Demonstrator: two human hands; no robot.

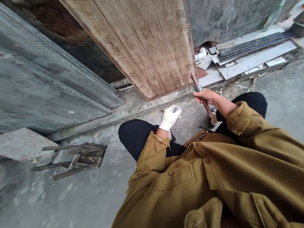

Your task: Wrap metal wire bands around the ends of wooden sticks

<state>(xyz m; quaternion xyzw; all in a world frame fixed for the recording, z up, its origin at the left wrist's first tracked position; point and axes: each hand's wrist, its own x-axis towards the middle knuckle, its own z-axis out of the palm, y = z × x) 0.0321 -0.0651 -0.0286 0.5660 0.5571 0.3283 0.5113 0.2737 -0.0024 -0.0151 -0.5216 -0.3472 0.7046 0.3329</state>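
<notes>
My right hand, bare, is wrapped round a brown wooden handle with a silvery band near its upper end. The handle slants down between my knees, where a dark flat piece shows near its lower end; I cannot tell whether they are joined. My left hand wears a white glove and is closed, its fingers curled in above the ground. A small brown tip shows just beyond the glove, and whatever the fingers hold is hidden. A weathered wooden panel leans on the wall ahead.
Stacked tiles and boards lie along the wall at right, beside a white pipe. An overturned wooden stool lies on the concrete floor at left. A grey panel stands at far left. Dry stalks lie by the ledge.
</notes>
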